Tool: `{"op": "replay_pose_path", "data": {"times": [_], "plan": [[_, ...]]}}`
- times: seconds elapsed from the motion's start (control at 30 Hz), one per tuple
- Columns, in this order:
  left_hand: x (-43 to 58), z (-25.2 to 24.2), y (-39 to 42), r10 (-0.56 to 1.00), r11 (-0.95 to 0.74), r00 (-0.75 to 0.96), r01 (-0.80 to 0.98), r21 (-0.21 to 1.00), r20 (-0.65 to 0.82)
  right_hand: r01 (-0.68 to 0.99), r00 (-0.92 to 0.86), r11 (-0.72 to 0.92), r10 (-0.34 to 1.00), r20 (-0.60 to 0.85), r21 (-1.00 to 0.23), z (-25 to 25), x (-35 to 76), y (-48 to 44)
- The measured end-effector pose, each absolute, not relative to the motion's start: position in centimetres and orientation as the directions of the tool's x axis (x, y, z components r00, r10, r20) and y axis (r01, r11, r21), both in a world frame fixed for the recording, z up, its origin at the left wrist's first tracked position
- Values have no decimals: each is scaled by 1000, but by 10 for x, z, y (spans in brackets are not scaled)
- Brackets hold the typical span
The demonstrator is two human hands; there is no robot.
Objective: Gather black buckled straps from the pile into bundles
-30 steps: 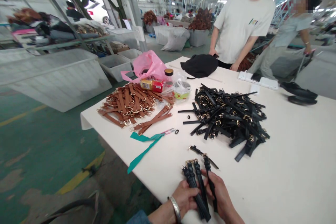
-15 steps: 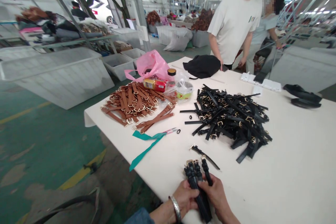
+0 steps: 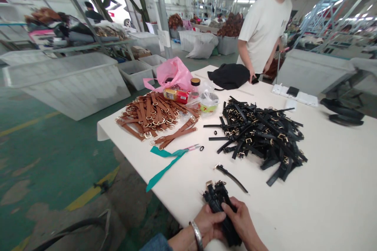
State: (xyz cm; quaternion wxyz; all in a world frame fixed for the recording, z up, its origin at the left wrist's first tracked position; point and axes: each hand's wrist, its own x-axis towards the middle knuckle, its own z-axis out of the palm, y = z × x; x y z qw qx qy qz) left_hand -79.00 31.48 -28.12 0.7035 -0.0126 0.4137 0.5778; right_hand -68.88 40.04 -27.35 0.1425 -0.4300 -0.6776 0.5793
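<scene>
At the near edge of the table, a bundle of black buckled straps [image 3: 217, 196] is gripped between both hands, its gold buckles pointing away from me. My left hand [image 3: 206, 221], with a silver bangle at the wrist, is closed round the bundle's left side. My right hand [image 3: 242, 217] is closed on its right side, the thumb pressed on top. Just beyond the bundle lies one single black strap [image 3: 232, 178]. Farther off spreads a big heap of black straps [image 3: 260, 133] with gold buckles.
Brown buckled straps [image 3: 153, 117] are piled at the left. Scissors wrapped in green cloth [image 3: 169, 160] lie in front of them. Behind are a pink bag [image 3: 175, 72], a jar [image 3: 194, 88] and a black cap [image 3: 228, 76]. A person in a white shirt [image 3: 263, 31] stands across the table.
The strap that stood apart at the right of the bundle now lies together with the others in my hands. At the back right, the second person is now mostly hidden behind the white-shirted person.
</scene>
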Motion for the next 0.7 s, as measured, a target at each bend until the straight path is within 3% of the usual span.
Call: {"op": "replay_pose_path", "data": {"times": [0.23, 0.5, 0.7], "plan": [[-792, -284, 316, 776, 303, -48, -846, 439, -628, 482, -596, 65, 755, -273, -874, -265, -692, 403], [-789, -281, 317, 734, 281, -102, -854, 437, -671, 624, -386, 179, 917, -102, -761, -259, -693, 457], [-789, -286, 316, 724, 279, -115, -852, 442, -680, 678, -440, 273, 895, -79, -682, -268, -710, 489]]}}
